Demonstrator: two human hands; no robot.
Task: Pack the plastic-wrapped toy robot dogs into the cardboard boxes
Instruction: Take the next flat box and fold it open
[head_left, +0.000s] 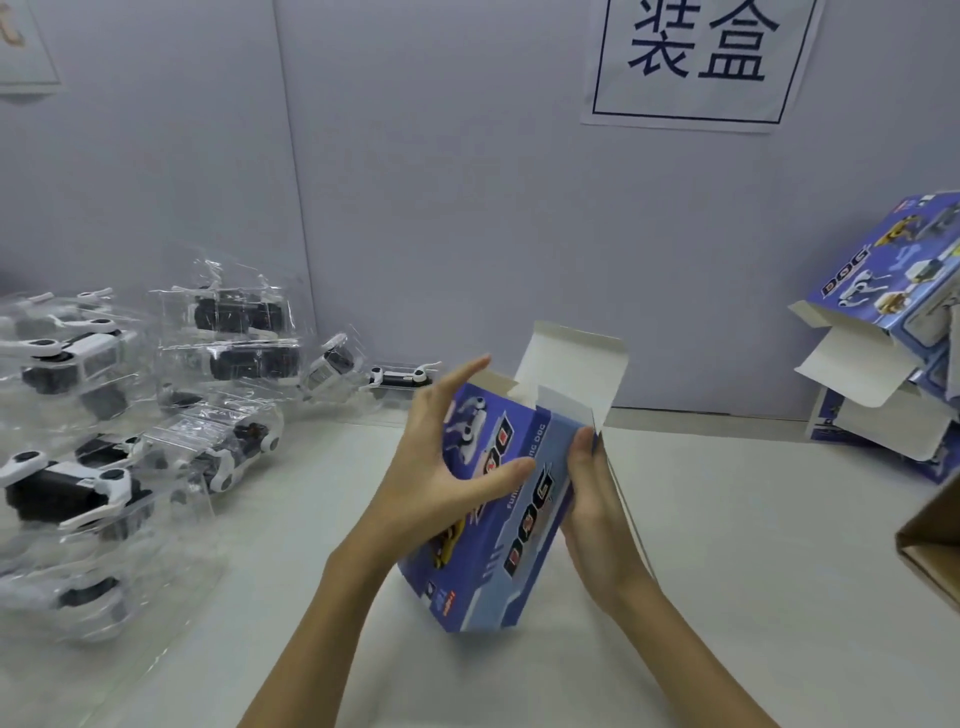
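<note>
A blue printed cardboard box (511, 525) stands tilted on the white table (727, 545) in the middle, its white top flaps (576, 364) open. My left hand (441, 457) lies against the box's left face with fingers spread and straight. My right hand (597, 499) holds the box's right side, thumb on the front edge. Several plastic-wrapped black-and-white toy robot dogs (78, 483) lie piled at the left. I cannot see inside the box.
More blue boxes with open flaps (893, 332) are stacked at the right edge. A brown carton corner (930, 551) juts in at the lower right. A grey wall with a paper sign (696, 57) stands behind the table.
</note>
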